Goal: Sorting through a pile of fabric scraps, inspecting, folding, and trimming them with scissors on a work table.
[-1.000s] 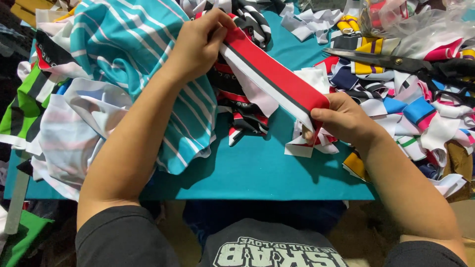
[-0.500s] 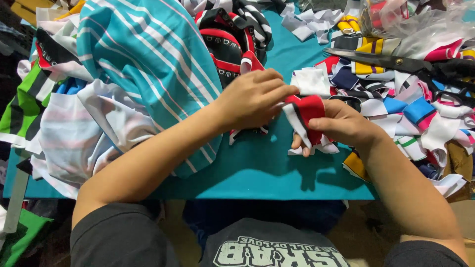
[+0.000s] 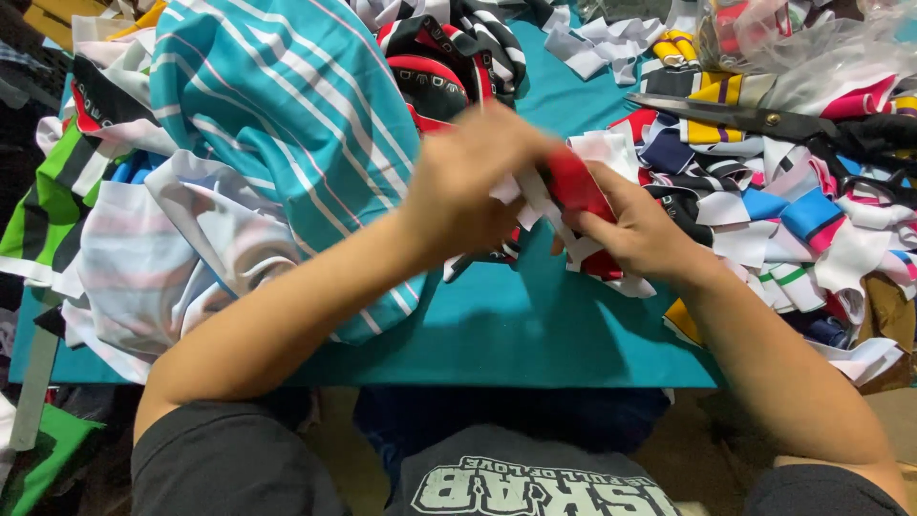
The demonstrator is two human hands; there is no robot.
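Hands meet at centre frame over a teal counter [image 3: 535, 334], both closed on a folded red strip [image 3: 576, 191] with white edging. Left hand [image 3: 468, 186], blurred, curls its fingers around the strip's near end from the left; right hand [image 3: 635, 229] pinches the strip's right side between thumb and fingers, with white trim hanging below the palm. Strip sits between the two hands, just above the counter, at centre frame. Left of the hands lies a heap of cloth topped by a turquoise striped cloth [image 3: 287, 105], with a pale pink-striped piece [image 3: 143, 258] below it at lower left. Red-and-black pieces [image 3: 430, 72] lie at upper centre, behind the hands. Scraps [image 3: 802, 220] in white, blue, red and yellow fill the right side of the frame. Scissors [image 3: 755, 119] rest on the scraps at upper right, blades pointing left. Clear plastic bag [image 3: 812, 38] occupies the upper right corner.
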